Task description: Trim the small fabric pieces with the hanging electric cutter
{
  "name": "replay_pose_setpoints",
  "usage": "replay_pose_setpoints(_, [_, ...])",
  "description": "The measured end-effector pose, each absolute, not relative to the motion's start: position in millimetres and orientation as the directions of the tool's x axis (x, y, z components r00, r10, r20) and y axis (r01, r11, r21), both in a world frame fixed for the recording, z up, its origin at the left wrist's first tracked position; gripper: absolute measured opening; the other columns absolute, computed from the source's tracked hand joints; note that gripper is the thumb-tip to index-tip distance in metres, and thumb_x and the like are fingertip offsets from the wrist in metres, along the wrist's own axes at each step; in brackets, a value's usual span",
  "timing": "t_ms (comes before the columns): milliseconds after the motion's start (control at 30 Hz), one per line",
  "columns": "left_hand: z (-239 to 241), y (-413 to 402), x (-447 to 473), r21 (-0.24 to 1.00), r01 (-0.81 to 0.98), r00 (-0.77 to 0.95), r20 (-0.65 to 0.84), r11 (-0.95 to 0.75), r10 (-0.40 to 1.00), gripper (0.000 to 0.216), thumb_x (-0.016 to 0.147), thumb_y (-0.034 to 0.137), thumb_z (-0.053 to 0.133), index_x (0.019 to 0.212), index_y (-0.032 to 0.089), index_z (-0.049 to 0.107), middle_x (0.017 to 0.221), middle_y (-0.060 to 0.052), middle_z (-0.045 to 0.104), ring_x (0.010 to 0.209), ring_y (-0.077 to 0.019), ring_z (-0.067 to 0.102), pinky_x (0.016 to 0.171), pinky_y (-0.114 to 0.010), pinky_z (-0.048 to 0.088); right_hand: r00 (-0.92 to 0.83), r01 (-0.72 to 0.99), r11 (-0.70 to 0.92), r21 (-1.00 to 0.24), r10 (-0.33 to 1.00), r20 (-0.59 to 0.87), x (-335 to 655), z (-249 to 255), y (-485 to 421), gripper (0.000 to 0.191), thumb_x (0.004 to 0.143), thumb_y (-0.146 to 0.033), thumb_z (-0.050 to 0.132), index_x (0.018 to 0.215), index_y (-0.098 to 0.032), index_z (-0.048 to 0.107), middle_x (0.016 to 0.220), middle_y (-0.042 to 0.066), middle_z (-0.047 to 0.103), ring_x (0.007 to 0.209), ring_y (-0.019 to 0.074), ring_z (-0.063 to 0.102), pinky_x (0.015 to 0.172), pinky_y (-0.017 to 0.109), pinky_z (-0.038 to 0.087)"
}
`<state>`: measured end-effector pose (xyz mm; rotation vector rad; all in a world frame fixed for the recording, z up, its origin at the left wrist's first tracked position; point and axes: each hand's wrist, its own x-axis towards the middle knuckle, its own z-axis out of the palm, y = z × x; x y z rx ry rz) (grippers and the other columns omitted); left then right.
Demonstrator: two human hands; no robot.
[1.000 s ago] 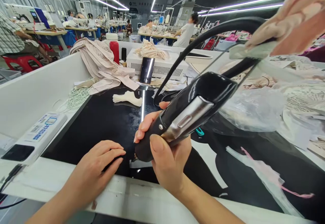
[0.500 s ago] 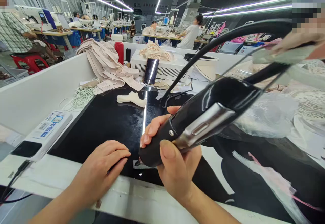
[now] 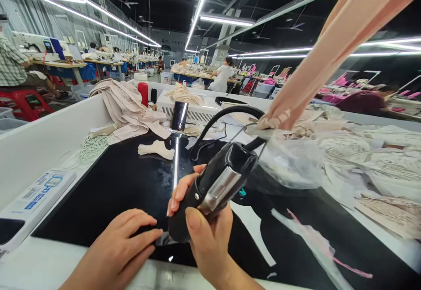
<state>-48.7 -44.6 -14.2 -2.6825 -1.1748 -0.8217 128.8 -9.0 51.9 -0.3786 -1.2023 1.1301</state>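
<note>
My right hand is wrapped round a black corded hand tool, its thumb beside the tool's metal lever. The tool tilts, its lower end near the black tabletop and its thick cable leaving the upper end. A pale pink fabric strip comes down from above and is knotted at the cable. My left hand rests palm down at the left, its fingers stretched toward the tool's tip. At those fingertips lies a small whitish piece, mostly hidden by the tool and fingers.
A cream fabric scrap lies behind the hands. Beige fabric, a dark phone and a white vented box stand at the back. A white printed box sits left; plastic film and lace pieces lie right.
The view has tilted up and shifted right, showing more of the pink strip. The tool is lower and farther back from the camera, still in my right hand. My left hand stays near its tip.
</note>
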Motion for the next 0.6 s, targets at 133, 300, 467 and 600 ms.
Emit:
replay_pose_setpoints(133, [-15, -43, -49, -0.029, 0.703, 0.614, 0.530, -0.711, 0.585, 0.025, 0.095, 0.034, 0.058, 0.117, 0.032, 0.070, 0.114, -0.001, 0.073, 0.106, -0.0185, 0.069, 0.095, -0.027, 0.056, -0.068, -0.489, 0.422, -0.763, 0.854, 0.516, 144, 54, -13, 0.035, 0.090, -0.041, 0.069, 0.118, -0.031, 0.051, 0.086, -0.003, 0.058, 0.066, 0.0096, 0.057, 0.058, 0.023, 0.050])
replay_pose_setpoints(300, [-14, -42, -48, -0.130, 0.690, 0.651, 0.543, -0.712, 0.531, 0.023, 0.097, 0.038, 0.057, 0.114, 0.032, 0.071, 0.111, 0.002, 0.075, 0.105, -0.0165, 0.070, 0.093, -0.024, 0.057, -0.047, -0.466, 0.418, -0.780, 0.869, 0.493, 160, 47, -19, 0.038, 0.089, -0.042, 0.069, 0.121, -0.030, 0.051, 0.088, -0.001, 0.059, 0.067, 0.0111, 0.058, 0.061, 0.027, 0.051])
replay_pose_setpoints(467, [-11, -40, -47, -0.169, 0.685, 0.654, 0.571, -0.709, 0.496, 0.022, 0.098, 0.036, 0.053, 0.109, 0.031, 0.072, 0.107, 0.002, 0.076, 0.101, -0.0152, 0.071, 0.090, -0.022, 0.058, 0.015, -0.413, 0.499, -0.762, 0.840, 0.542, 170, 41, -16, 0.036, 0.090, -0.040, 0.068, 0.121, -0.029, 0.052, 0.086, -0.001, 0.058, 0.065, 0.0110, 0.060, 0.059, 0.025, 0.053])
replay_pose_setpoints(600, [-13, -41, -48, -0.166, 0.686, 0.654, 0.568, -0.709, 0.499, 0.022, 0.098, 0.036, 0.054, 0.112, 0.031, 0.071, 0.108, 0.002, 0.075, 0.104, -0.0148, 0.070, 0.094, -0.023, 0.056, 0.023, -0.356, 0.516, -0.779, 0.838, 0.545, 177, 42, -9, 0.035, 0.091, -0.039, 0.067, 0.121, -0.031, 0.052, 0.086, -0.001, 0.059, 0.066, 0.0115, 0.060, 0.060, 0.026, 0.054])
